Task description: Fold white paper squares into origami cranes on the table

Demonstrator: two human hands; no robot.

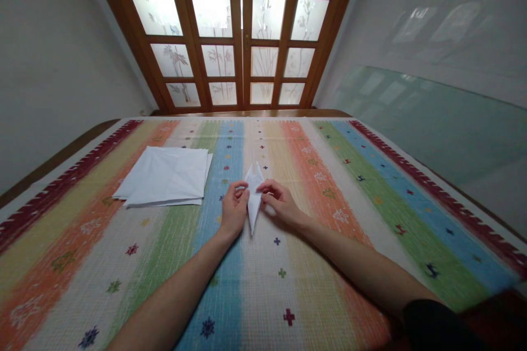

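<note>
folded paper: the small white folded paper [254, 197] is in the middle, between the two hands. it has two thin points at the far end and one long point at the near end.
left hand: the left hand [235, 206] has its fingers curled and pinches the left edge, maybe so the paper does not slide.
right hand: the right hand [280, 198] pinches the right edge with its fingertips, maybe to keep the folds together.
white sheets: the flat white sheets [168, 176] lie in a pile on the left, away from both hands. they seem put there to be out of the way but easy to reach.
striped cloth: the striped cloth [177, 263] lies under it all, perhaps to cover the table [84, 139].
doors: the wood and glass doors [239, 60] at the far side let in light.
</note>
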